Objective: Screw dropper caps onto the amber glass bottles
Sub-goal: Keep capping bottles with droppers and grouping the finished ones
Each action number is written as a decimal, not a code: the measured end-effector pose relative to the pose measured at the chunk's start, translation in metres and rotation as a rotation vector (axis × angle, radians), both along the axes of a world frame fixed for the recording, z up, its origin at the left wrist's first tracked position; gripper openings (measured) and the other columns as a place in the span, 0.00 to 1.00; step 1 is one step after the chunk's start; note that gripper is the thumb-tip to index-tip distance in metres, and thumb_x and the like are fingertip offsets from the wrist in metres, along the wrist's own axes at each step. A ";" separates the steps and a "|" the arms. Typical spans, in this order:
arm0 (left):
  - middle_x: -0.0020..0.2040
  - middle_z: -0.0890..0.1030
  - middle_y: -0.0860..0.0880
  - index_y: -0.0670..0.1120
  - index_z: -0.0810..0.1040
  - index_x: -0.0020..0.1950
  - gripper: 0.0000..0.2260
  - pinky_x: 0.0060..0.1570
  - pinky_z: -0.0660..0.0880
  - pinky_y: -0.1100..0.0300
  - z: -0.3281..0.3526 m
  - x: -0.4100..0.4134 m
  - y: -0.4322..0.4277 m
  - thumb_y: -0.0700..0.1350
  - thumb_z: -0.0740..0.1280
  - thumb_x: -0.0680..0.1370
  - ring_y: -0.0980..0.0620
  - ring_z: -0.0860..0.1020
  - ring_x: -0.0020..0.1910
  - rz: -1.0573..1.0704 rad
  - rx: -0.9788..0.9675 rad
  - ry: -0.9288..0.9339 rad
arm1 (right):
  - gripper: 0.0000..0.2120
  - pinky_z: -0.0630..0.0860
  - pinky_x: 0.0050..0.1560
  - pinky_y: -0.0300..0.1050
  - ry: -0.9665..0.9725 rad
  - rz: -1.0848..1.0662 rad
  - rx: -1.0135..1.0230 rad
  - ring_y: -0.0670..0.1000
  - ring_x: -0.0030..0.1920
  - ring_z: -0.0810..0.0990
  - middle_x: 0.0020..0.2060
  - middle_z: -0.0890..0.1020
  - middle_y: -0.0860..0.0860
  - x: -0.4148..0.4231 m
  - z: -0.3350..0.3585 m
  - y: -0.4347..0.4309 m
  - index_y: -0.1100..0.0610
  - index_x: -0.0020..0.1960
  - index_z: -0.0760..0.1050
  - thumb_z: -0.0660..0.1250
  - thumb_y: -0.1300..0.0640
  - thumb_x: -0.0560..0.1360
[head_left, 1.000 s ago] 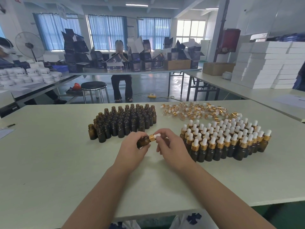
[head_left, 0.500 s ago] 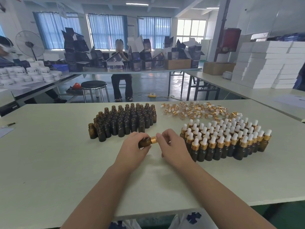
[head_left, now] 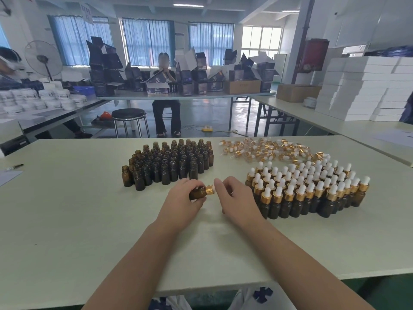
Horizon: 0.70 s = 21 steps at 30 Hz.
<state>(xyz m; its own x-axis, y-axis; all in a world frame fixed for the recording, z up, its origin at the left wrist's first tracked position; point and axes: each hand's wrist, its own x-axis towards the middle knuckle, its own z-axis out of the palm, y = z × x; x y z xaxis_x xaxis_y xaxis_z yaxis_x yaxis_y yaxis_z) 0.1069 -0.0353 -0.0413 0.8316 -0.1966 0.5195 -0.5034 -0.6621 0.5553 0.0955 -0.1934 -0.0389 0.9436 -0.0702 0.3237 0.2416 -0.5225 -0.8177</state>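
My left hand (head_left: 182, 203) grips a small amber bottle (head_left: 197, 193) lying sideways just above the table, neck pointing right. A gold dropper cap (head_left: 210, 190) with a white bulb sits on its neck. My right hand (head_left: 238, 198) hovers just right of the bulb with fingers relaxed, and the cap shows fully outside them. Behind my hands stands a block of uncapped amber bottles (head_left: 169, 164). A block of capped bottles (head_left: 308, 189) stands to the right. Loose dropper caps (head_left: 268, 149) lie in a pile at the back right.
The pale table (head_left: 67, 220) has a pen (head_left: 14, 167) and paper at its left edge. Beyond it stand a stool (head_left: 129, 117), a seated person (head_left: 166, 104) at a table of dark boxes, and white boxes (head_left: 362, 90) stacked on the right-hand table.
My right hand was pinching the cap and turning it on the bottle; now its fingers have come off the cap and sit slightly to the right. My left hand still holds the bottle.
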 end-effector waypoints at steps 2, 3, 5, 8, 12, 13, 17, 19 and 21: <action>0.42 0.75 0.54 0.50 0.80 0.50 0.08 0.44 0.68 0.66 -0.001 0.001 0.001 0.41 0.73 0.72 0.55 0.72 0.43 0.000 0.005 0.001 | 0.10 0.74 0.36 0.44 -0.012 0.006 0.001 0.47 0.31 0.75 0.31 0.75 0.46 0.001 0.000 -0.001 0.49 0.41 0.69 0.61 0.44 0.77; 0.42 0.75 0.54 0.50 0.80 0.50 0.08 0.43 0.67 0.68 -0.001 0.001 0.001 0.41 0.73 0.72 0.55 0.72 0.43 0.000 0.008 0.005 | 0.08 0.74 0.35 0.42 -0.020 0.015 -0.007 0.46 0.31 0.75 0.31 0.76 0.47 0.001 -0.001 -0.001 0.48 0.41 0.69 0.63 0.46 0.77; 0.42 0.75 0.54 0.51 0.80 0.50 0.09 0.43 0.67 0.69 -0.001 0.001 0.001 0.41 0.73 0.72 0.55 0.72 0.43 0.000 0.014 0.013 | 0.08 0.73 0.35 0.43 -0.035 0.024 -0.017 0.46 0.30 0.74 0.31 0.75 0.47 0.000 -0.001 -0.001 0.48 0.40 0.68 0.63 0.49 0.77; 0.42 0.75 0.54 0.51 0.80 0.50 0.09 0.44 0.68 0.67 -0.002 0.001 0.001 0.41 0.73 0.72 0.56 0.72 0.43 -0.007 0.012 0.017 | 0.12 0.73 0.35 0.46 -0.045 0.008 -0.014 0.46 0.29 0.72 0.29 0.73 0.46 -0.001 0.000 -0.001 0.50 0.37 0.68 0.63 0.48 0.78; 0.44 0.77 0.55 0.53 0.79 0.51 0.11 0.43 0.66 0.71 -0.003 0.002 0.001 0.43 0.74 0.72 0.56 0.73 0.45 -0.006 0.009 0.055 | 0.14 0.72 0.35 0.46 -0.053 0.010 -0.030 0.47 0.30 0.72 0.28 0.72 0.46 -0.002 0.001 0.000 0.49 0.36 0.67 0.62 0.48 0.79; 0.45 0.77 0.56 0.54 0.79 0.53 0.12 0.43 0.65 0.74 -0.004 0.002 0.002 0.44 0.74 0.72 0.57 0.73 0.45 0.001 -0.010 0.076 | 0.13 0.72 0.35 0.45 -0.057 0.015 -0.039 0.47 0.30 0.73 0.29 0.73 0.46 -0.003 0.001 0.000 0.49 0.37 0.68 0.61 0.48 0.79; 0.44 0.78 0.61 0.55 0.72 0.52 0.15 0.42 0.66 0.72 -0.004 0.002 0.001 0.46 0.74 0.72 0.63 0.75 0.44 0.015 -0.123 0.175 | 0.08 0.74 0.36 0.46 -0.069 0.053 -0.027 0.47 0.31 0.74 0.33 0.76 0.47 -0.004 0.003 0.000 0.45 0.42 0.67 0.61 0.51 0.80; 0.44 0.78 0.60 0.55 0.71 0.48 0.13 0.40 0.68 0.69 -0.004 0.001 0.001 0.46 0.74 0.72 0.62 0.76 0.43 0.000 -0.133 0.203 | 0.05 0.75 0.37 0.47 -0.074 0.075 -0.023 0.47 0.32 0.75 0.35 0.77 0.47 -0.005 0.003 0.000 0.45 0.45 0.68 0.60 0.52 0.80; 0.43 0.79 0.59 0.54 0.73 0.47 0.11 0.40 0.69 0.68 -0.003 0.000 0.001 0.46 0.75 0.71 0.61 0.76 0.42 -0.033 -0.137 0.215 | 0.04 0.74 0.35 0.44 -0.083 0.082 -0.032 0.46 0.32 0.76 0.36 0.78 0.47 -0.006 0.004 0.000 0.46 0.47 0.68 0.60 0.53 0.80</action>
